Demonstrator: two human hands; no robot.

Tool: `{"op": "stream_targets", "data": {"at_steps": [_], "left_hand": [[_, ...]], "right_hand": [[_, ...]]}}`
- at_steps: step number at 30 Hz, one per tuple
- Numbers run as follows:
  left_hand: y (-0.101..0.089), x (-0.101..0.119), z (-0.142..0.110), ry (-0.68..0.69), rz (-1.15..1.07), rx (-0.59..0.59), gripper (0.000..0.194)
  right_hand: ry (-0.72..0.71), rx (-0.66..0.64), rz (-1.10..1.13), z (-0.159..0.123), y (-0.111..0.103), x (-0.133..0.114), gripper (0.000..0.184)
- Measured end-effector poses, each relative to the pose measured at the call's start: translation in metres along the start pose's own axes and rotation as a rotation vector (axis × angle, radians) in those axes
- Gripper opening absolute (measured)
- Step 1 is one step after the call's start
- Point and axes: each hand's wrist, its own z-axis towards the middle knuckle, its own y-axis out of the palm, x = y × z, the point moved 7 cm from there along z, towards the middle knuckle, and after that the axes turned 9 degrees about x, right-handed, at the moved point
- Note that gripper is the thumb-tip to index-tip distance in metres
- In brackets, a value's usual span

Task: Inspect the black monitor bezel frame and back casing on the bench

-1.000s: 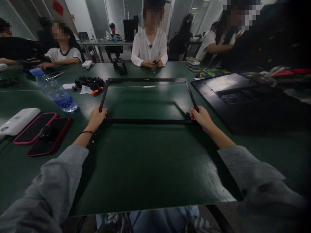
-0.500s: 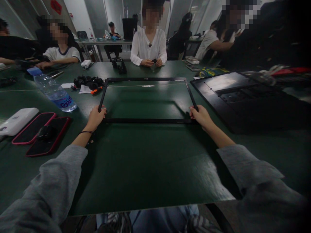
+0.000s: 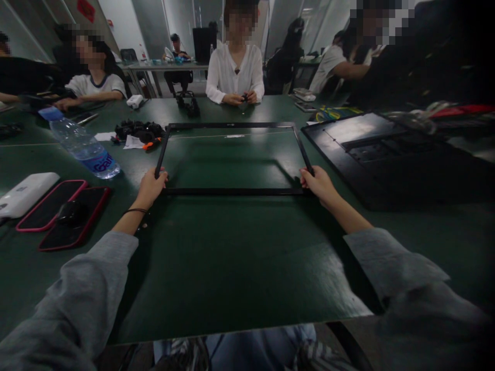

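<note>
A thin black rectangular frame, like a monitor bezel, is held between my two hands over the green table. Through its open middle the tabletop shows. My left hand is closed round the frame's left side near the near corner. On the opposite side, my right hand grips the right bar with its fingers wrapped round it. A small light mark sits at the middle of the far bar. Shadows of the frame fall on the table beneath it.
To the right lies a large black panel with a recessed part. On the left are a water bottle, a white device, two red-edged phones and black parts. A person in white sits opposite.
The view shifts very slightly, with the surroundings drifting a little left. My hands keep the same hold on the black frame.
</note>
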Motion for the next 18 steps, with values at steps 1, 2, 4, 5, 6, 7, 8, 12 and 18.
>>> {"op": "stream_targets", "data": {"at_steps": [1,2,4,5,6,7,8,12,18], "left_hand": [[-0.0001,-0.0001,0.0001,0.002,0.002,0.000,0.043],[-0.0001,-0.0003,0.0003,0.004,0.005,0.000,0.044],[-0.0004,-0.0007,0.0008,0.009,0.011,0.004,0.044],[-0.0006,-0.0010,0.0010,0.011,0.013,0.007,0.044],[-0.0006,-0.0012,0.0011,0.011,0.014,0.009,0.044],[-0.0007,-0.0014,0.0011,0.010,0.013,0.012,0.044],[-0.0007,-0.0017,0.0011,0.009,0.012,0.014,0.043],[-0.0001,-0.0029,0.0012,-0.002,0.005,0.014,0.044],[-0.0007,-0.0004,0.0002,0.001,0.004,0.015,0.043]], "right_hand": [[-0.001,-0.001,0.001,0.0003,0.0001,0.0005,0.004],[-0.003,0.000,0.002,0.0006,0.0001,0.0009,0.003],[-0.005,0.001,0.001,0.0012,0.0002,0.0015,0.004],[-0.005,0.003,0.000,0.0015,0.0001,0.0018,0.004],[-0.004,0.004,-0.001,0.0017,0.0002,0.0019,0.005],[-0.002,0.003,-0.002,0.0018,0.0003,0.0020,0.005],[0.002,0.003,-0.002,0.0018,0.0004,0.0021,0.005],[0.009,0.007,-0.003,0.0014,-0.0001,0.0022,0.007],[0.015,0.005,-0.001,-0.0004,-0.0003,-0.0008,0.004]]}}
